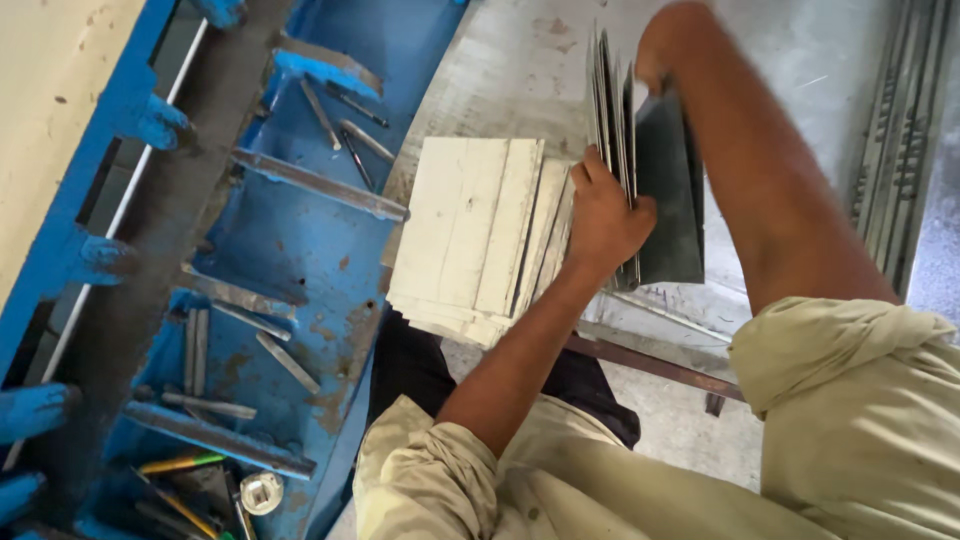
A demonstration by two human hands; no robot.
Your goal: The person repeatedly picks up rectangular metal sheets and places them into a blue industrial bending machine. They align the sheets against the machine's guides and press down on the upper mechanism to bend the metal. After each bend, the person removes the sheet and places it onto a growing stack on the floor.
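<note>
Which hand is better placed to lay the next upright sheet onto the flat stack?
Probably the left hand: it grips the near edge of the upright sheets, right beside the flat stack. The right hand steadies their far top edge.

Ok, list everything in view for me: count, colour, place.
upright metal sheets: a handful, count unclear, grey, held on edge between both hands
stacked sheets: one fanned pile, off-white, lying flat at centre
machine frame: one, blue, worn, left side
metal strips: several, grey, loose in the frame
metal bar: one, rusty, under the sheets
floor: grey concrete, top
left hand: one, gripping the near edge of the upright sheets
right hand: one, blurred, at their far top edge
sleeves: two, pale khaki, rolled
</note>
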